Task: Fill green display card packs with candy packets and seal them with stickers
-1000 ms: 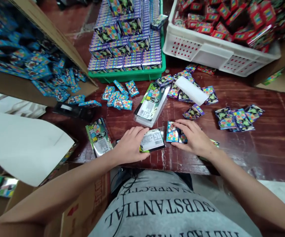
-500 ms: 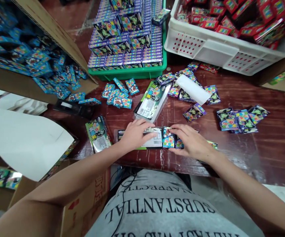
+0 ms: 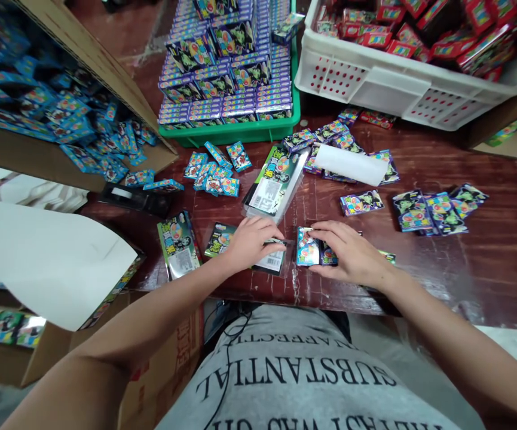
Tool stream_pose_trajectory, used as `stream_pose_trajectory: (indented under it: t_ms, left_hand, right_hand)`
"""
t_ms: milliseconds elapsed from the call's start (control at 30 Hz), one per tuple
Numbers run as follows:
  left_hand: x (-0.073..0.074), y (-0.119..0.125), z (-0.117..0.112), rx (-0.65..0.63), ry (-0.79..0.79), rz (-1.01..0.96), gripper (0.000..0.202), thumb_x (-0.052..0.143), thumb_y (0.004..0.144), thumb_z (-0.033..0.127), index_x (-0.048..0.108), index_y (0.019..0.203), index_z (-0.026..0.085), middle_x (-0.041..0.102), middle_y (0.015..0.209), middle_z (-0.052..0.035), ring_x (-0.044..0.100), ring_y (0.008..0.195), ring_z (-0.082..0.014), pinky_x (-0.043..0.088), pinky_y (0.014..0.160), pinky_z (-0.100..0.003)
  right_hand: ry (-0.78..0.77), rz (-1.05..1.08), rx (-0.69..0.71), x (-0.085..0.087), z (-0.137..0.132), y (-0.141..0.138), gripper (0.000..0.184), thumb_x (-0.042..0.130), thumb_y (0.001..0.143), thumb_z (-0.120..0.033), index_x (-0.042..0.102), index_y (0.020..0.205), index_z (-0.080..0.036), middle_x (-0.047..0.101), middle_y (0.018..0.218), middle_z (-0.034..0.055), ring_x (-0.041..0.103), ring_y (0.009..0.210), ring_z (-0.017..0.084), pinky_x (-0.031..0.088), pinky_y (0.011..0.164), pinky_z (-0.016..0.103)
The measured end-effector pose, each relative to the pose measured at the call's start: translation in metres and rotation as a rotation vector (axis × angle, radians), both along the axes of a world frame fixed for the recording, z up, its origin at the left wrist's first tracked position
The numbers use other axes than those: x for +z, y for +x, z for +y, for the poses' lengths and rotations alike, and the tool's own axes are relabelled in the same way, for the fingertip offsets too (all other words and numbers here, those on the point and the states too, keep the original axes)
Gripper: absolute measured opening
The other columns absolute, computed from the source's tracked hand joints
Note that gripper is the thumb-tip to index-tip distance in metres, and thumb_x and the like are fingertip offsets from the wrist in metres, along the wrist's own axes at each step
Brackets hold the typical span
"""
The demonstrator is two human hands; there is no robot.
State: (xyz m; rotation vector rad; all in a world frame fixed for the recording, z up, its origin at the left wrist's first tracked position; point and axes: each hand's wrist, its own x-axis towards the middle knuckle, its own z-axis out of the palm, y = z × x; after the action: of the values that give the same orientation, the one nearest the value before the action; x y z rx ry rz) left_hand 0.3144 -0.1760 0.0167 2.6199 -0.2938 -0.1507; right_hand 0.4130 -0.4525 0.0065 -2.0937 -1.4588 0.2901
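Observation:
My left hand (image 3: 254, 243) is closed on a flat plastic pouch (image 3: 220, 240) with a green and black printed face and a white barcode label; its right end shows beyond my fingertips. My right hand (image 3: 351, 253) grips a row of small candy boxes at their upper and lower edges. A blue box (image 3: 307, 246) forms the left end of the row, with a purple box (image 3: 329, 255) beside it; my palm covers the rest. A narrow gap separates the pouch from the row. Another pouch (image 3: 179, 243) lies left of my left hand, and a clear-edged pouch (image 3: 272, 185) lies beyond it.
Loose blue boxes (image 3: 216, 173) and purple boxes (image 3: 435, 212) lie on the table (image 3: 477, 275). Behind stand a green crate (image 3: 235, 134) of stacked boxes and a white basket (image 3: 388, 89) of red boxes. A carton (image 3: 119, 77) with blue boxes is at left. White paper (image 3: 357, 164) covers some boxes.
The pouch under my left hand has tilted and shifted left, away from the boxes. My right hand stays on the row. One loose purple box beyond my right hand has turned and shifted right.

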Motion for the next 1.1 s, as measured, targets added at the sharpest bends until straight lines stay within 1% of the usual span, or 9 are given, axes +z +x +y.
stream_pose_trajectory:
  t_ms: [100,300,433,533,600,733,933,1033,1100]
  left_hand:
    - [-0.003,0.007,-0.002,0.068,-0.115,-0.015,0.02,0.068,0.093,0.041,0.074,0.088,0.022,0.072,0.094,-0.002,0.063,0.095,-0.0201,0.043,0.089,-0.034]
    - [-0.005,0.019,-0.007,0.214,-0.314,-0.03,0.018,0.066,0.093,0.034,0.077,0.087,0.022,0.071,0.084,-0.0023,0.066,0.083,-0.0175,0.049,0.079,-0.031]
    - [0.006,0.004,-0.002,0.054,-0.2,0.035,0.027,0.058,0.097,0.04,0.074,0.106,0.021,0.072,0.107,-0.0067,0.064,0.104,-0.0227,0.047,0.095,-0.038]
    - [0.019,-0.02,0.007,-0.077,0.002,0.098,0.086,0.076,0.075,0.064,0.05,0.145,0.022,0.053,0.146,-0.0136,0.048,0.131,-0.0352,0.035,0.111,-0.052]
    - [0.026,-0.035,0.012,-0.087,0.108,0.118,0.11,0.083,0.065,0.063,0.035,0.154,0.022,0.044,0.153,-0.0155,0.042,0.134,-0.0388,0.031,0.113,-0.055]
    - [0.026,-0.047,0.013,-0.041,0.12,0.093,0.093,0.08,0.074,0.043,0.035,0.152,0.018,0.047,0.146,-0.015,0.044,0.13,-0.0338,0.035,0.113,-0.049]
    - [0.018,-0.041,-0.002,0.002,0.047,-0.011,0.096,0.082,0.073,0.043,0.033,0.152,0.019,0.048,0.143,-0.014,0.046,0.128,-0.0326,0.035,0.114,-0.049]
    - [0.018,-0.039,-0.005,-0.039,0.028,-0.021,0.097,0.082,0.072,0.043,0.034,0.152,0.018,0.048,0.143,-0.0146,0.045,0.128,-0.0326,0.036,0.114,-0.047]
    - [0.019,-0.037,-0.005,-0.046,0.028,-0.009,0.096,0.081,0.074,0.045,0.034,0.153,0.018,0.047,0.144,-0.0145,0.044,0.13,-0.0326,0.035,0.114,-0.047]
  right_hand:
    - [0.029,-0.017,0.062,0.002,-0.001,0.0,0.066,0.067,0.088,-0.053,0.046,0.142,-0.022,0.056,0.141,0.014,0.053,0.133,0.031,0.031,0.12,0.06]
    - [-0.029,-0.026,0.173,0.009,0.004,0.003,0.066,0.068,0.088,-0.053,0.048,0.142,-0.02,0.057,0.142,0.0134,0.054,0.134,0.028,0.016,0.126,0.059]
    - [-0.066,-0.032,0.191,0.009,0.01,0.007,0.067,0.069,0.087,-0.051,0.049,0.143,-0.02,0.057,0.143,0.0133,0.055,0.134,0.028,0.013,0.127,0.058]
    - [-0.072,-0.043,0.181,0.008,0.015,0.008,0.067,0.069,0.088,-0.049,0.049,0.143,-0.019,0.056,0.143,0.0141,0.054,0.135,0.028,0.015,0.126,0.058]
    - [-0.06,-0.049,0.169,0.007,0.02,0.008,0.065,0.069,0.088,-0.048,0.05,0.143,-0.018,0.056,0.143,0.014,0.054,0.134,0.028,0.018,0.126,0.057]
    - [-0.025,-0.06,0.148,0.008,0.027,0.006,0.066,0.07,0.089,-0.047,0.049,0.143,-0.018,0.056,0.143,0.0146,0.055,0.132,0.028,0.023,0.125,0.058]
    - [-0.025,-0.084,0.082,0.019,0.024,-0.009,0.067,0.07,0.089,-0.048,0.048,0.144,-0.017,0.058,0.141,0.0152,0.055,0.132,0.029,0.022,0.126,0.057]
    - [-0.03,-0.053,0.076,0.025,0.015,-0.015,0.083,0.068,0.091,-0.049,0.029,0.157,-0.019,0.05,0.151,0.0157,0.048,0.14,0.029,0.023,0.126,0.056]
    - [-0.06,-0.049,0.047,0.028,0.003,-0.011,0.102,0.07,0.087,-0.056,0.011,0.162,-0.018,0.034,0.162,0.0188,0.035,0.149,0.032,0.023,0.125,0.057]
